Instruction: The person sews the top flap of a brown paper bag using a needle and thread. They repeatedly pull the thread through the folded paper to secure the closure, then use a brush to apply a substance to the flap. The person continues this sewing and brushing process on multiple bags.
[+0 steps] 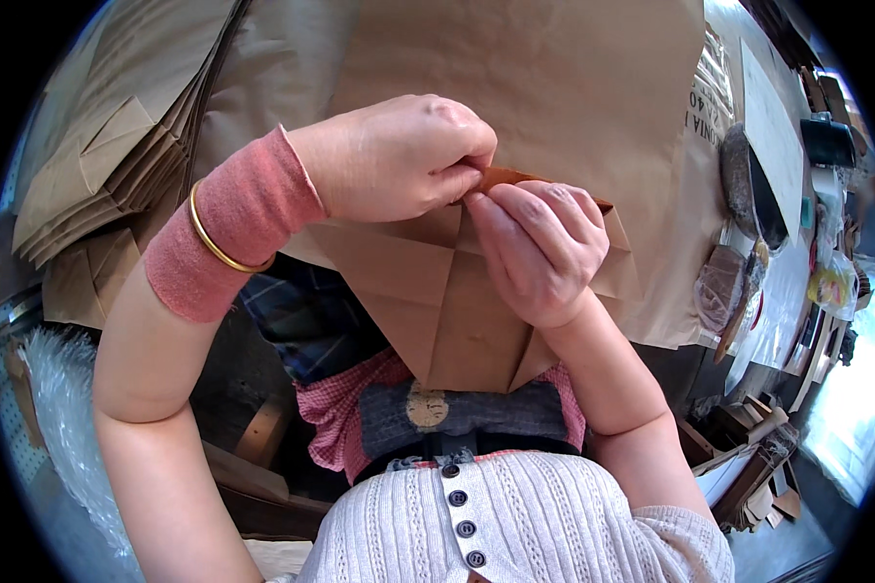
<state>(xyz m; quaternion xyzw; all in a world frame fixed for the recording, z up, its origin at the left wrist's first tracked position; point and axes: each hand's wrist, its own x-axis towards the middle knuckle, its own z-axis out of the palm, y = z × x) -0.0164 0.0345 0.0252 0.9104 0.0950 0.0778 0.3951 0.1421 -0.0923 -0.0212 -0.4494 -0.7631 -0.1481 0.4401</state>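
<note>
My left hand (408, 160), with a pink wristband (248, 223) and a gold bangle (202, 233) on the arm, is closed in a pinch at the paper's edge. Right beside it, my right hand (544, 253) pinches the same edge, its fingertips almost meeting the left ones. Between and below them lies a brown kraft paper bag (408, 311), creased into folded panels, its near corner hanging over the table edge toward my lap. An orange-brown strip of paper (506, 177) shows just behind my fingertips, partly hidden by them.
Brown paper (574, 87) covers the table. Stacked folded paper bags (117, 170) lie at the left. To the right are a dark rounded container (749, 185), a brush-like tool with a wooden handle (734, 325) and plastic bags (831, 282). Clear plastic (68, 428) stands at the lower left.
</note>
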